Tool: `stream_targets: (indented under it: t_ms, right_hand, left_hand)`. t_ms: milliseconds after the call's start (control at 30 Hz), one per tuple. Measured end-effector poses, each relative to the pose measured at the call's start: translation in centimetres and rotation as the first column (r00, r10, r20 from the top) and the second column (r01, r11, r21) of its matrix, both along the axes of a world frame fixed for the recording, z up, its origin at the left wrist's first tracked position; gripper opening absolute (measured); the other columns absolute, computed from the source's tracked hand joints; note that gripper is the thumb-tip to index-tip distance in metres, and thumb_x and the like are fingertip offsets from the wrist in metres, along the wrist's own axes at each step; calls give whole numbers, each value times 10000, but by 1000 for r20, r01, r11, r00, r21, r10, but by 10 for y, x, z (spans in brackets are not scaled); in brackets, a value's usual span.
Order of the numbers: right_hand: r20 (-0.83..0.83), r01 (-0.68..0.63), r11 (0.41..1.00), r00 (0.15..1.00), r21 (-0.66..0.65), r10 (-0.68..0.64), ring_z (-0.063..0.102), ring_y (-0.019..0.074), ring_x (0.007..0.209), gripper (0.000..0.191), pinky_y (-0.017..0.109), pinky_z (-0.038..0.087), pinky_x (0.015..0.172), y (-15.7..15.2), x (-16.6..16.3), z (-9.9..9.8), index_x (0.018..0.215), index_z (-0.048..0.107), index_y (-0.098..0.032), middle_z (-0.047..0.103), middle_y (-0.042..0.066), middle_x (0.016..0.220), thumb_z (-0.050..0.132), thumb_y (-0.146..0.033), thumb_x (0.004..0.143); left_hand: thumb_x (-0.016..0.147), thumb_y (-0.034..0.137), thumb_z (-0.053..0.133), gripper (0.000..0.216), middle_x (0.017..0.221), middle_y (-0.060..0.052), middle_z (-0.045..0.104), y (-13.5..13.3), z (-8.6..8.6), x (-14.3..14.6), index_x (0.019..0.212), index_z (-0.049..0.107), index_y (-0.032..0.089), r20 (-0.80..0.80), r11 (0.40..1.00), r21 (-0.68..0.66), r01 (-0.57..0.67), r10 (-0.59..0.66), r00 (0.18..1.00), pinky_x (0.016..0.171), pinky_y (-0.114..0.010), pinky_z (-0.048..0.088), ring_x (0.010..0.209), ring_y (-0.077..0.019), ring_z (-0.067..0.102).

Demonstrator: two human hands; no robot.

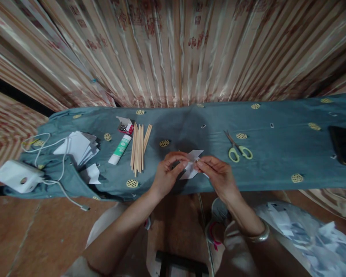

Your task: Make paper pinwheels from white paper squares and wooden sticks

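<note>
Over the front half of the cloth-covered table, both hands hold a folded white paper pinwheel (193, 156) with pointed blades. My left hand (173, 169) pinches its left side between thumb and fingers. My right hand (215, 171) has its fingertips closed near the pinwheel's middle; whether something small is between them is hidden. Left of the hands lies a bundle of thin wooden sticks (137, 148). A green-and-white glue stick (120, 149) rests beside the sticks, and behind it stands an opened small red box (125, 126) with tiny metal pieces. Scissors (238, 148) with light green handles lie open at right.
White paper pieces (77, 148) are stacked at left, near a white power adapter (20, 176) with cables. A dark phone-like object (344, 145) lies at the right edge. Below the table's right side is a clear bag (314, 234) of paper scraps. A curtain (173, 54) hangs behind.
</note>
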State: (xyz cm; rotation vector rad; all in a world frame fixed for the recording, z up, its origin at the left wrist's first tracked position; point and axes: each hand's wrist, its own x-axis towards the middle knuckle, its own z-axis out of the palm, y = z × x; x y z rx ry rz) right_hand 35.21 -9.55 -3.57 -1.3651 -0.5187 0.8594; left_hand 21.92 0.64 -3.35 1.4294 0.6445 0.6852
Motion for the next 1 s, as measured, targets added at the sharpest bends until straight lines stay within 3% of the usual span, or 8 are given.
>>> stream_targets:
  t_ms: [100,167,367,500,633,833,900,1000]
  right_hand:
    - [167,67,997,984,-46,-58,591,133,590,279,269,499,597,-5,21,-8,685,682,-213,673,-1,638,797,-462,632]
    - [250,37,994,968,-108,-9,611,149,633,270,294,514,638,-10,30,-14,703,690,-214,697,19,704,772,-468,658]
    - [324,-1,983,944,-183,62,655,255,993,313,418,510,897,-17,28,-26,690,695,-208,668,115,1137,764,-509,634]
    - [373,13,983,926,-184,57,632,283,1055,319,444,511,901,-14,29,-25,699,701,-209,643,129,1176,743,-523,653]
    - [358,-38,979,927,-199,109,636,279,1049,294,413,531,847,-11,27,-24,699,703,-201,656,137,1153,738,-491,663]
    - [336,-99,973,927,-207,166,639,251,1056,209,394,513,881,-5,20,-23,716,703,-201,678,115,1120,711,-409,712]
    - [328,-125,971,926,-204,188,650,240,1030,183,388,510,893,-4,18,-23,712,702,-199,685,103,1102,709,-382,715]
    - [308,-151,970,929,-193,206,662,232,992,173,390,506,905,-3,15,-22,706,702,-198,696,93,1070,715,-370,709]
  left_hand:
    - [777,309,695,126,1006,-65,663,6,-9,-3,829,713,197,2,1000,-21,-10,10,1000,938,-341,443,1009,-199,601]
    - [759,310,708,136,978,-65,669,8,-15,-5,821,706,190,-12,999,-45,10,-11,1000,871,-321,476,959,-192,614]
    - [717,261,730,165,932,-61,676,6,-24,-15,849,698,167,-97,993,-120,0,-11,995,774,-271,495,859,-165,619]
    - [674,230,757,213,898,-52,677,4,-25,-18,861,685,157,-75,978,-209,-22,6,997,819,-283,499,862,-165,625]
    - [650,225,777,319,952,-54,692,2,-24,-16,933,644,160,20,905,-426,-9,19,1000,900,-356,504,919,-191,651]
    - [789,429,656,323,981,-117,708,11,-12,-9,946,636,147,94,682,-731,40,42,995,890,-400,533,920,-238,688]
    - [797,496,639,380,1006,-129,703,16,-10,-4,958,652,152,78,674,-738,29,43,996,821,-394,563,919,-246,683]
    - [737,378,743,331,997,-120,708,22,-11,3,962,668,146,33,724,-689,29,-8,999,790,-369,570,907,-229,678]
